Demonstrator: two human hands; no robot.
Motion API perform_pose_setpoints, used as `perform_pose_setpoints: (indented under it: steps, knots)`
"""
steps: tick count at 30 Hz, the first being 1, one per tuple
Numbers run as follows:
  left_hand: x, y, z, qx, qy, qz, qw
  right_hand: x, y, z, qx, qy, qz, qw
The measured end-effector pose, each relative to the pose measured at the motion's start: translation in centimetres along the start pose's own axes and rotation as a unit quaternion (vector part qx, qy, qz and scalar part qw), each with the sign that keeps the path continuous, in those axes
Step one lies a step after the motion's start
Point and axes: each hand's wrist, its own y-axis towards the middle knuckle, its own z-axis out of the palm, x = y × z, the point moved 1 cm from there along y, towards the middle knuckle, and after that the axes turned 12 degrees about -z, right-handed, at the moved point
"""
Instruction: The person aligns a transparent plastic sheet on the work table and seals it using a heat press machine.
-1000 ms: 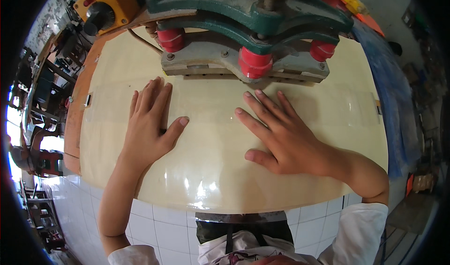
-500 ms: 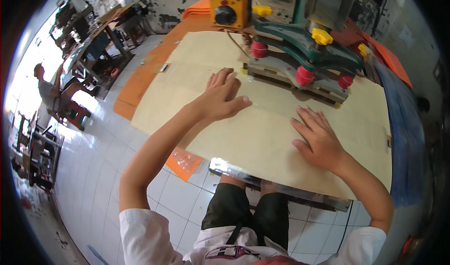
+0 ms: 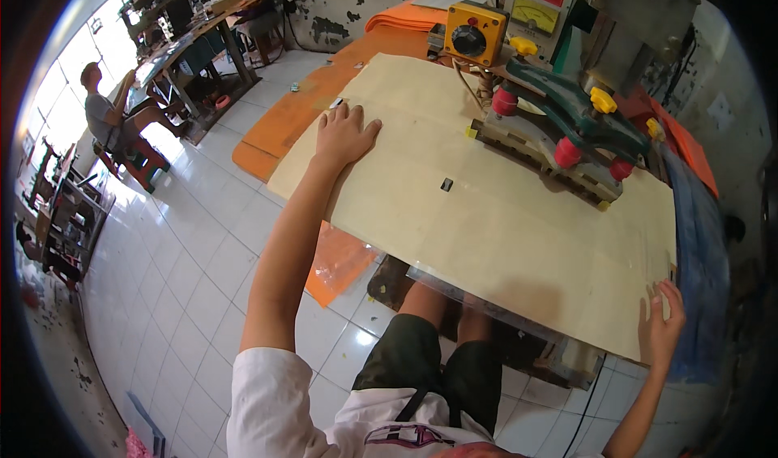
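Observation:
A large cream sheet [image 3: 502, 247] lies across the work table under a machine. My left hand [image 3: 344, 136] rests on it near the far left edge, fingers spread, holding nothing. Just beyond those fingertips sits a small dark-and-white tab [image 3: 336, 102]. At the sheet's right edge is my right hand [image 3: 666, 322], fingers partly extended beside a narrow dark tab [image 3: 672, 272]; I see nothing held in it. A small black rectangular piece [image 3: 446, 185] lies on the middle of the sheet, between my hands. The machine's metal bar [image 3: 543, 164] stands over the sheet's far right part.
The machine has a dark green bracket [image 3: 559, 93] with red and yellow knobs. Behind it stand a yellow control box [image 3: 476, 34] and a dial gauge [image 3: 535, 14]. Blue sheeting [image 3: 698, 280] hangs at right. Another person [image 3: 109, 109] sits at far left.
My left hand has moved left toward the sheet's edge. My right hand has moved to the right edge. The black piece now shows mid-sheet, and the view has shifted.

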Motion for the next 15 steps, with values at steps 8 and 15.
perform_pose_setpoints:
  steps: [8, 15]
  knots:
    - [4.9, 4.1, 3.8, -0.174, -0.062, 0.202, 0.962, -7.2, 2.9, 1.9, -0.150, 0.014, 0.151, 0.977]
    - [1.7, 3.0, 2.7, -0.084, -0.071, 0.021, 0.994, -10.0, 2.3, -3.1, -0.099, -0.119, 0.280, 0.947]
